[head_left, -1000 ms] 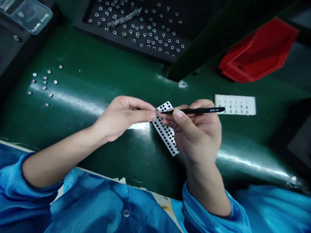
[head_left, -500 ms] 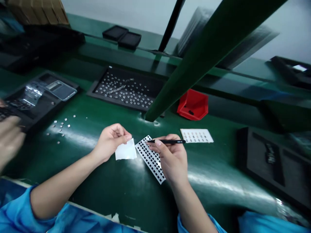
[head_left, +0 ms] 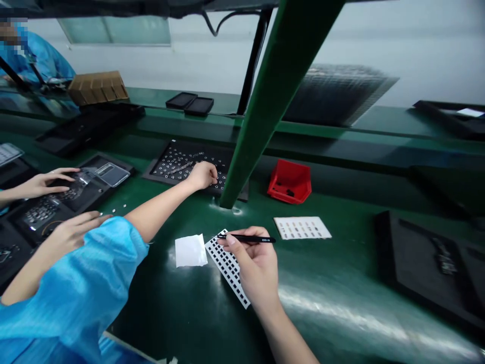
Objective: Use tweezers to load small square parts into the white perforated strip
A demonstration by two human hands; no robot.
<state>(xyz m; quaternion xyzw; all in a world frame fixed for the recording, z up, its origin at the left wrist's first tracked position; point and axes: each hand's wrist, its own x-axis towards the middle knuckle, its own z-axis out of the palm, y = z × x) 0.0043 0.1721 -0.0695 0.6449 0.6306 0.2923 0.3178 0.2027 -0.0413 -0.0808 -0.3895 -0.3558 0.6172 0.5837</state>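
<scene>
Black tweezers (head_left: 246, 238) pinched in the right hand (head_left: 255, 260), thumb and fingers closed around the middle, tips pointing left, right over the top end of a white strip full of little square holes (head_left: 226, 266). Probably light, stiff and a bit slippery, so best held at the middle. Left hand (head_left: 203, 175) out on a black tray (head_left: 156, 161), fingers curled down over small silver pieces (head_left: 189, 169); anything held there, too hidden to tell. Close by on the green counter (head_left: 182, 313), a white paper square (head_left: 191, 251). Farther right, a white card with rows of tiny parts (head_left: 302, 228) and a red plastic bin (head_left: 290, 182). Far left, another person's hands (head_left: 41, 184) over a dark tray.
</scene>
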